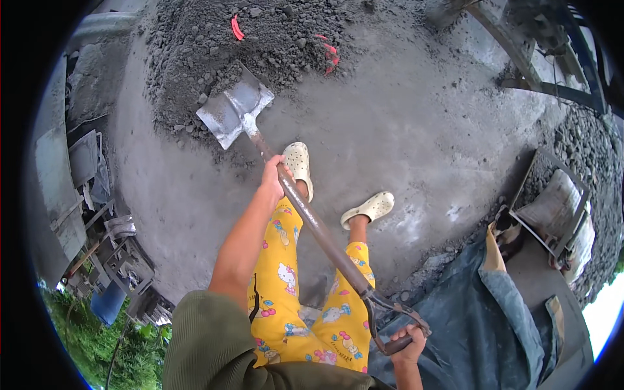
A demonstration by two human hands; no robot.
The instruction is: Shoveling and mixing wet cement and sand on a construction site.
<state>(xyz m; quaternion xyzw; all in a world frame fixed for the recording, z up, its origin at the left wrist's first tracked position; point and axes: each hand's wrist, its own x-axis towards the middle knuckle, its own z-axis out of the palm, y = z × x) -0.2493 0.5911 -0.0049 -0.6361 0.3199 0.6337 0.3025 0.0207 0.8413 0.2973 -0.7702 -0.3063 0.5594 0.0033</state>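
A shovel with a long brown shaft runs slantwise across the view in front of my legs. My left hand is wrapped round the shaft a little behind the blade. At the other end, my right hand is closed on the D-shaped handle. The wide grey metal blade lies at the near edge of a heap of dark gravel and grit, its tip touching the loose stones. Little or no material shows on the blade.
Bits of red plastic stick out of the heap. A dark tarp spreads at lower right beside a metal frame. Scrap boards and metal crowd the left side. A wooden and metal structure stands at upper right. Both feet wear cream clogs.
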